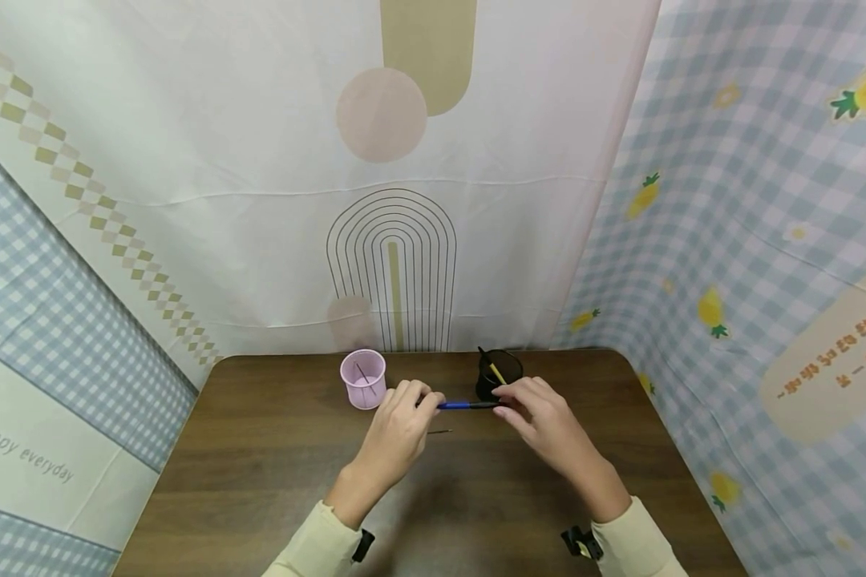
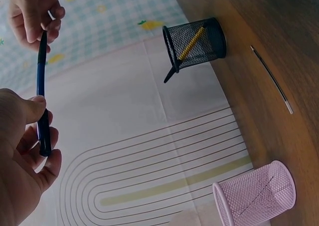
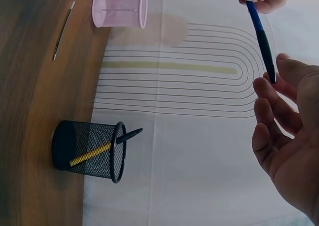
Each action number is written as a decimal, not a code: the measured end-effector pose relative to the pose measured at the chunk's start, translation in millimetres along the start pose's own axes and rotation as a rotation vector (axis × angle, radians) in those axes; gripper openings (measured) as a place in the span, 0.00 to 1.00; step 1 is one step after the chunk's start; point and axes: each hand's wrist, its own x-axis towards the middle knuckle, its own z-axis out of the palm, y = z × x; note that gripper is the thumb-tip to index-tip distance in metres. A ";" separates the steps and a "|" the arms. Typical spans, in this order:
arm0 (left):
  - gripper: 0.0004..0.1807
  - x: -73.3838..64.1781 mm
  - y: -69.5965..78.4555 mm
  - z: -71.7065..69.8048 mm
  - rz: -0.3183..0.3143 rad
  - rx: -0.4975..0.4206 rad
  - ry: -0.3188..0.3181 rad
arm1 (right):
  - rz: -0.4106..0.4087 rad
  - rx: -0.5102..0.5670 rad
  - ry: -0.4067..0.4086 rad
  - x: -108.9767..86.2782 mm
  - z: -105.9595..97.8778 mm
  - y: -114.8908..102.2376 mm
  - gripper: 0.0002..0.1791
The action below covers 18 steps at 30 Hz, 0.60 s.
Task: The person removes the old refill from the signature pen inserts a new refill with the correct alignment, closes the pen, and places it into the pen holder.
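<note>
A slim blue-and-black pen point(image 1: 465, 405) lies roughly level between both hands, above the table. My left hand point(image 1: 402, 423) grips its thicker end between thumb and fingers, with the blunt black end showing past the fingers in the left wrist view. At the pen's pointed black tip is my right hand point(image 1: 551, 422), thumb and index finger close around it, the other fingers loosely curled. A thin dark pen refill point(image 2: 272, 80) with a pale end rests on the table just beyond the left hand.
Behind the left hand stands a pink mesh cup point(image 1: 353, 391) holding a thin dark stick. A black mesh cup point(image 3: 95, 131), beyond the right hand, holds a yellow-and-black pen point(image 3: 94, 153). The wooden table point(image 1: 260, 449) ends at hanging patterned cloths.
</note>
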 end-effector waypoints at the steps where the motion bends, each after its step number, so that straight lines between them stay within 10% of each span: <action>1: 0.06 0.0 -0.3 -0.1 0.002 0.000 0.004 | -0.001 0.000 -0.003 0.2 -0.4 -0.1 0.15; 18: 0.05 4.9 -1.5 -1.8 -0.002 -0.018 0.005 | -0.060 0.006 0.023 6.2 0.1 1.1 0.11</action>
